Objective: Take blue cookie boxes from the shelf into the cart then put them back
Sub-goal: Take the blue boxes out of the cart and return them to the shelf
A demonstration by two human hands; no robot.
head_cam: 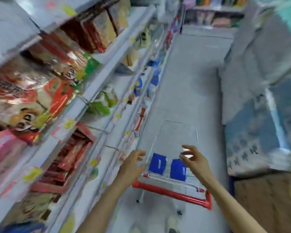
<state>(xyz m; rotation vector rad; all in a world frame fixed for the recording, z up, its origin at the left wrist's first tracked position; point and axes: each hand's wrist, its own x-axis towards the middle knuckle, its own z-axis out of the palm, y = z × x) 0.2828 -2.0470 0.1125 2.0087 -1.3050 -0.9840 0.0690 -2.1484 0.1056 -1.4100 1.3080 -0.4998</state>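
Two blue cookie boxes stand side by side in the near end of the wire cart (175, 128): one box (157, 163) to the left, the other box (178, 170) to the right. The cart's red handle (171, 193) runs below them. My left hand (132, 167) hovers at the cart's left rim, fingers apart and holding nothing. My right hand (194, 159) hangs just above the right box, fingers spread, empty. The shelf (94, 91) rises along the left. The picture is blurred by motion.
The shelves on the left hold red, pink and green snack packs with yellow price tags. A grey floor aisle (195, 73) runs ahead of the cart. Covered goods (259, 68) and a brown carton (267, 199) line the right side. More shelving closes the far end.
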